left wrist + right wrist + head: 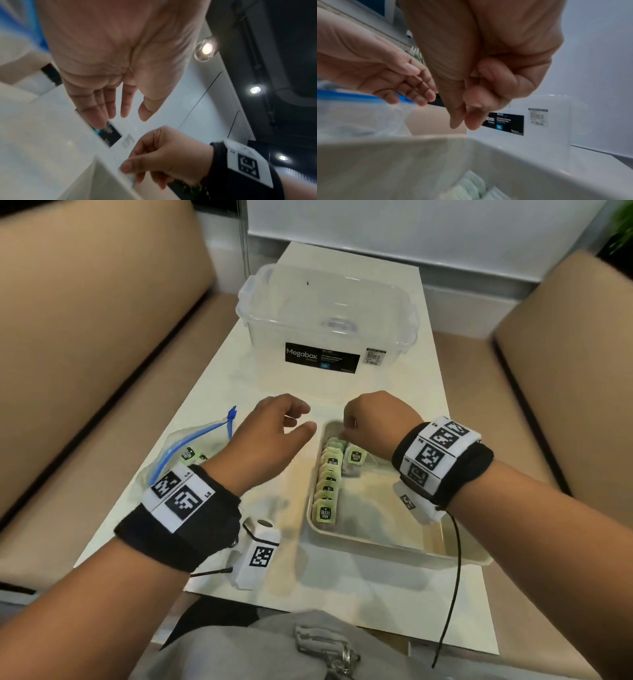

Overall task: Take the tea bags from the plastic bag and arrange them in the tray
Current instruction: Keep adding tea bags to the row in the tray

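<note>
Both hands hover by the tray (pixel 383 546) — your left hand (pixel 270 440) slack, your right hand (pixel 373 419) curled above its far corner; any hold is hidden.

tea bags (pixel 330 470) green tags | tray (pixel 394 542) cream | plastic bag (pixel 178 446) blue zip | wristbands (pixel 178 529) black-white checks

Dim indoor light, soft shadows; wrist views blurred, ceiling spotlights flaring.

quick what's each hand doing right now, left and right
Left hand: open, fingers relaxed, holding nothing, between the plastic bag and the tray.
Right hand: fingers curled over the tray's far end; any grip cannot be told.
</note>
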